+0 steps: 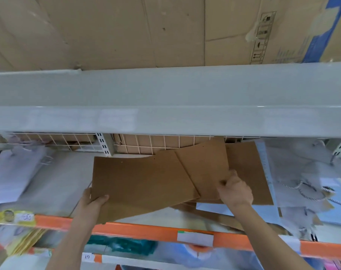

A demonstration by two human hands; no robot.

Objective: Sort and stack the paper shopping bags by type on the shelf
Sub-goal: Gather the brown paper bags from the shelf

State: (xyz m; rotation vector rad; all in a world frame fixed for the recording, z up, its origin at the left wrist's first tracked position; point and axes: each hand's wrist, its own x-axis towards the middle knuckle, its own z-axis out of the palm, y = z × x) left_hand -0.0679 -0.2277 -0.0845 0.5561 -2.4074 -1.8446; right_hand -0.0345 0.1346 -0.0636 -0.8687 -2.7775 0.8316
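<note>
Brown paper bags (144, 184), lying flat, were held over the middle of the shelf (54, 193), between the orange front rail (146, 231) and the white wire grid (165, 143) at the back. The left hand (94, 204) was clasped on the near left corner of the large front bag, thumb laid over its top face and fingers tucked beneath. The right hand (235, 189) was pinched on the lower edge of a second brown bag (206, 166), which was overlapped by the first and fanned out to the right; a third brown sheet (249, 172) was seen behind it, and whether it was gripped as well could not be told. More brown edges were seen poking out under the right wrist, close to the rail. On the left part of the shelf a stack of white bags (11, 172) with cord handles was laid flat, blurred. On the right part, pale grey-white bags (302, 172) with twisted rope handles were piled loosely, partly overlapped by the brown ones. A grey beam (165, 102) was seen running across above, and flattened cardboard boxes (126, 32) were stored on top of it. A white label (195, 238) was fixed to the orange rail, and a yellow tag (11, 216) at its left end. Below the rail, a teal item (123, 244) and yellowish bags (27, 244) were kept on the lower level, too blurred to be told further.
</note>
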